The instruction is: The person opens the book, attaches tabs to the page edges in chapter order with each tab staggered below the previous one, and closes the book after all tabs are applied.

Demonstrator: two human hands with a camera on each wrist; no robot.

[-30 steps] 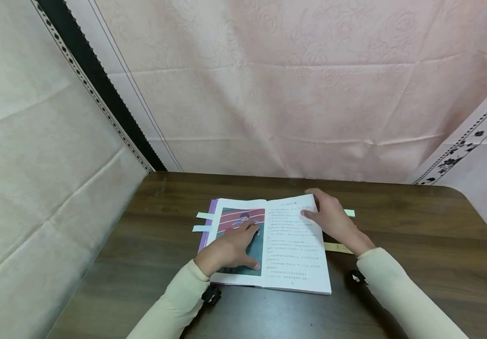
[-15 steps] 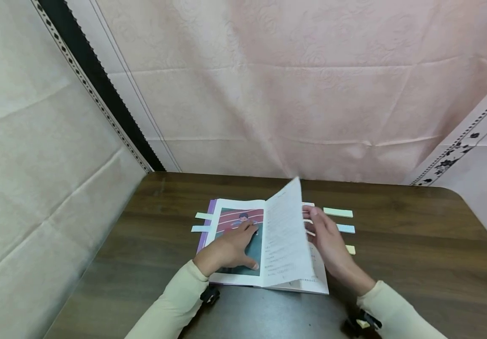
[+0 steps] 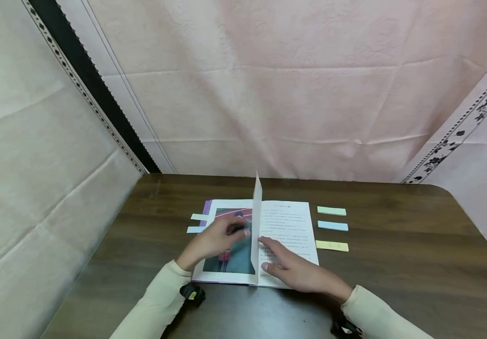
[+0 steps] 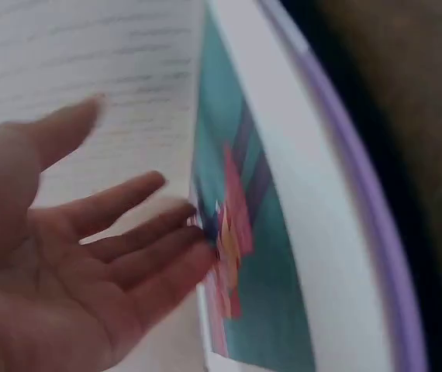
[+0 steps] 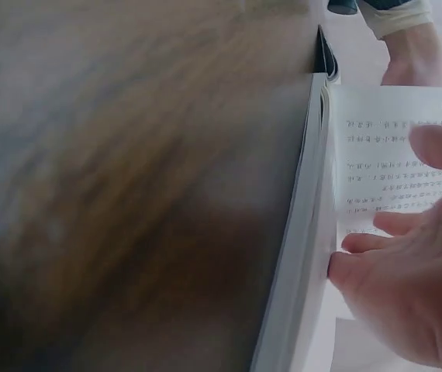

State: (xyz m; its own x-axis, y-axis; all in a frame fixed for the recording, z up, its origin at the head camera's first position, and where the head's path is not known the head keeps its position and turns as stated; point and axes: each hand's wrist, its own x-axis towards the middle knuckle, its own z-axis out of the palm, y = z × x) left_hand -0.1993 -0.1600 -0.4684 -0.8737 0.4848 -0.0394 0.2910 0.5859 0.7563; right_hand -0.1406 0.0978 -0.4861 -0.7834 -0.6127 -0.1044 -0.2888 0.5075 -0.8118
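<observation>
An open book (image 3: 288, 221) with a purple cover edge lies on the wooden table. One page (image 3: 256, 226) stands nearly upright at the spine, between the two hands. My left hand (image 3: 215, 239) is over the coloured picture (image 3: 237, 256) on the left page; in the left wrist view its fingers are loosely extended and grip nothing. On the other side, my right hand (image 3: 296, 270) lies low over the printed right page, fingers extended towards the standing page. Whether its fingertips touch that page I cannot tell.
Pale sticky tabs (image 3: 197, 230) jut from the book's left edge. Green (image 3: 331, 211), blue (image 3: 332, 226) and yellow (image 3: 332, 246) tabs stick out on the right. Behind the wooden table (image 3: 396, 221) hangs a pinkish cloth (image 3: 269, 103).
The right-hand page has swung up and left from lying flat to nearly upright. My right hand has moved left with it. My left hand has lifted from the picture and shifted slightly left.
</observation>
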